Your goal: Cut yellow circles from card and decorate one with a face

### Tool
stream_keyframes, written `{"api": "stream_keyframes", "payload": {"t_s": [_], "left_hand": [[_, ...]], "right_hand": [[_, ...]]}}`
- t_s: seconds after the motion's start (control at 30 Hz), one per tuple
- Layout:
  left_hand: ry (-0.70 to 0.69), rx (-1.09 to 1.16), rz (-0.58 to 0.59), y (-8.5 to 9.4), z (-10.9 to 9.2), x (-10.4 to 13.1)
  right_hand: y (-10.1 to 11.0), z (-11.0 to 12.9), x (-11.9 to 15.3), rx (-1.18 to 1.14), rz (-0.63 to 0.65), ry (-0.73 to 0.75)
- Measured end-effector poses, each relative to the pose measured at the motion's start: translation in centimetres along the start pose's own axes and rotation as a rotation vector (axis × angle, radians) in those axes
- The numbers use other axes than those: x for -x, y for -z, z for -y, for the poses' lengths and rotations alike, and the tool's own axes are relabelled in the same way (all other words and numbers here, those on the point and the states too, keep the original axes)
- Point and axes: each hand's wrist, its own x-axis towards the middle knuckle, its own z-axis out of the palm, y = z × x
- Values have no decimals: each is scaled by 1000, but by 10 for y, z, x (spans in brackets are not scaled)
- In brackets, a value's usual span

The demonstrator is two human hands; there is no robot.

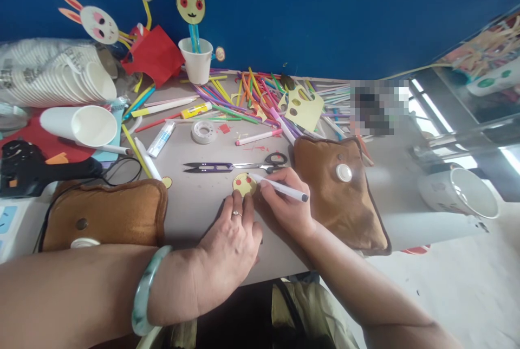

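A small round yellow paper face with two red eye spots and dark lashes lies flat on the table. My left hand rests its outstretched fingertips on the lower edge of this disc, pressing it down. Between the fingers of my right hand is a white marker with a dark end, its tip at the disc's upper right by one eye. Just beyond the disc lie a pair of thread snips and scissors, overlapping.
Brown cushioned pouches flank my hands, one on the left and one on the right. A glue gun, stacked paper cups and a tape roll stand around. Coloured sticks pile up along the blue wall, near a rabbit-faced cup puppet.
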Motion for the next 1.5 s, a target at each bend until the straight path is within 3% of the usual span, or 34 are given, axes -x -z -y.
{"api": "stream_keyframes", "payload": {"t_s": [0.23,0.8,1.07,1.5], "left_hand": [[6,10,16,0,0,1],[-3,-2,14,2,0,1],[2,8,29,3,0,0],[14,-25,14,12,-1,-2]], "right_hand": [[3,4,-3,-15,-68,-6],[3,6,-3,50,-12,-8],[2,2,-2,23,-137,25],[-1,6,-1,-19,95,50]]}}
